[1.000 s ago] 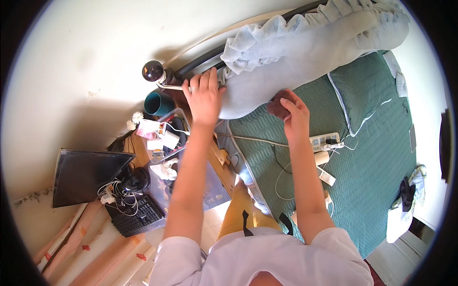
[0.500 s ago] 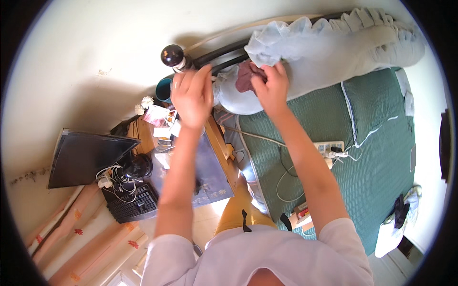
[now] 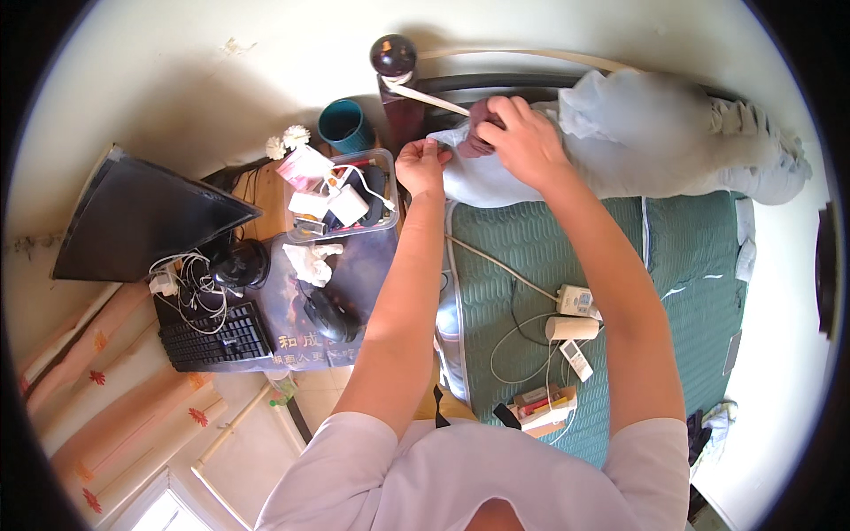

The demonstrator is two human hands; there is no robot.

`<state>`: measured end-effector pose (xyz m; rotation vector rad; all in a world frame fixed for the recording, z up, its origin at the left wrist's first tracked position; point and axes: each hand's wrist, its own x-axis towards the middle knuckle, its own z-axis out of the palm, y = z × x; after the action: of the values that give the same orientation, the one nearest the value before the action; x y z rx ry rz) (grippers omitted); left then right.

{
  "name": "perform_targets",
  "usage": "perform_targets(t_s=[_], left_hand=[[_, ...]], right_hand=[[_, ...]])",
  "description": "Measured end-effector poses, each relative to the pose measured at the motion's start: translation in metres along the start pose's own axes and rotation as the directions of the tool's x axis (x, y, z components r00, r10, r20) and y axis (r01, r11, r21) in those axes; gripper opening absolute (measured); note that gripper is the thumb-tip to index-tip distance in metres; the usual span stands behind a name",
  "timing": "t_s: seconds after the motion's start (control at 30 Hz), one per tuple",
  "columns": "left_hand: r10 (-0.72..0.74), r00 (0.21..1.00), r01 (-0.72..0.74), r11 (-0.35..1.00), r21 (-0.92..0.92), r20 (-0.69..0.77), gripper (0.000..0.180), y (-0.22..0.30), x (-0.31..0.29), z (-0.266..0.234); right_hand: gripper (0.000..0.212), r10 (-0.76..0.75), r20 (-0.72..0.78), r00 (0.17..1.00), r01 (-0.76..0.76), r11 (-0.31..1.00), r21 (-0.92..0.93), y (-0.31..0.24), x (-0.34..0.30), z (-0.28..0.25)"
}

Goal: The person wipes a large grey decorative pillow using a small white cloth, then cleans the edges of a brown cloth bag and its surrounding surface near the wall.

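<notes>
A pale grey-blue, ruffled fabric cover (image 3: 611, 173) lies over the dark headboard rail at the head of the bed. At its left end my left hand (image 3: 421, 166) is closed, thumb and fingertips pinching the fabric's edge. My right hand (image 3: 526, 146) grips a bunched maroon cloth (image 3: 476, 142) against the cover, just right of the left hand. From the dark bedpost (image 3: 403, 111) with its round knob, a pale strap (image 3: 432, 97) runs toward the cloth. Its far end is hidden behind the cloth and my right hand.
Left of my arm stands a desk with a clear plastic box (image 3: 305, 232) of small items, a teal cup (image 3: 345, 126), a monitor (image 3: 150, 221), a keyboard (image 3: 217, 336) and a mouse (image 3: 329, 314). On the green bedspread (image 3: 496, 265) lie a power strip (image 3: 577, 301), cables and a remote (image 3: 575, 360).
My left hand has come down from beside the bedpost to the cover's left end and now pinches it. The right hand still holds the maroon cloth. The whole view has shifted.
</notes>
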<state>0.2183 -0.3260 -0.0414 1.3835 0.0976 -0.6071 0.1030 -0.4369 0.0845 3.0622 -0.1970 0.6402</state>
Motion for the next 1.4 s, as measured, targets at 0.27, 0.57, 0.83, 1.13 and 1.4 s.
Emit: perform_targets(t_s=[0.27, 0.57, 0.83, 1.13, 1.4], left_hand=[[-0.272, 0.959, 0.279, 0.879, -0.386, 0.075, 0.034, -0.032, -0.083, -0.029], [0.016, 0.989, 0.064, 0.856, -0.513, 0.15, 0.043, -0.024, -0.143, -0.018], [0.498, 0.866, -0.404, 0.635, 0.658, 0.05, 0.031, -0.067, -0.033, 0.007], [0.798, 0.471, -0.852, 0.303, 0.426, 0.375, 0.046, 0.026, -0.129, 0.049], [0.569, 0.622, -0.636, -0.034, 0.771, 0.538, 0.04, 0.026, -0.088, 0.05]], right_hand=[[0.017, 0.384, -0.325, 0.864, -0.424, 0.904, -0.057, -0.019, -0.058, -0.009], [0.031, 0.255, 0.128, 0.958, -0.285, 0.874, 0.393, -0.079, -0.094, -0.038], [0.053, 0.316, -0.079, 0.945, -0.322, 0.943, -0.086, 0.019, -0.091, -0.063], [0.045, 0.641, 0.004, 0.768, -0.452, 0.537, 0.712, 0.075, -0.073, -0.064], [0.042, 0.672, 0.151, 0.725, -0.461, 0.311, 0.831, 0.076, -0.068, -0.075]])
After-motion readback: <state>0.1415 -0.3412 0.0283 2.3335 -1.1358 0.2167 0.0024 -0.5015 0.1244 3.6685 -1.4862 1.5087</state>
